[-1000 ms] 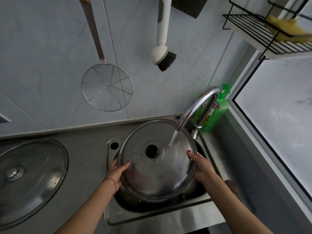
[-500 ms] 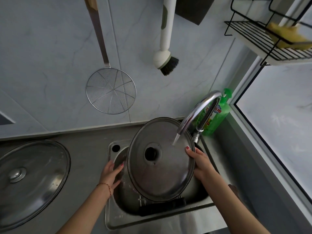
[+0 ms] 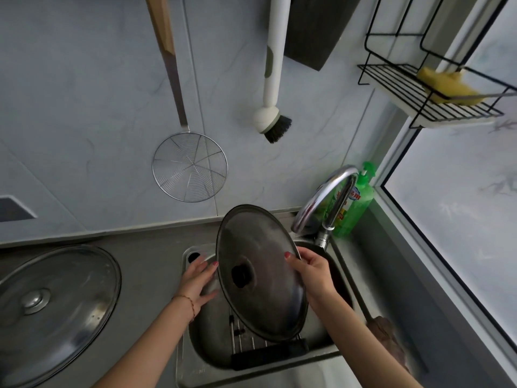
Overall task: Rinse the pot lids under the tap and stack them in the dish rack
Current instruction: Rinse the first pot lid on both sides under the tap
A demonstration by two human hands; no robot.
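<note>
Tilting one lid (image 3: 260, 273) over the sink (image 3: 195, 359), the right hand (image 3: 313, 273) pinches its rim, the left hand (image 3: 197, 281) spread flat behind it — rinsing seems unfinished, a second lid (image 3: 56, 301) waits on the desk (image 3: 145, 247), and nothing is racked.

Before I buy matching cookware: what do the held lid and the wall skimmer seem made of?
Held pot lid: looks like stainless steel with a dull brushed sheen and soft grey reflections; its knob is dark, perhaps plastic. Wall skimmer: bright, thin metal wire in a spiral mesh, with a metal shank and what looks like a wooden handle above.
</note>
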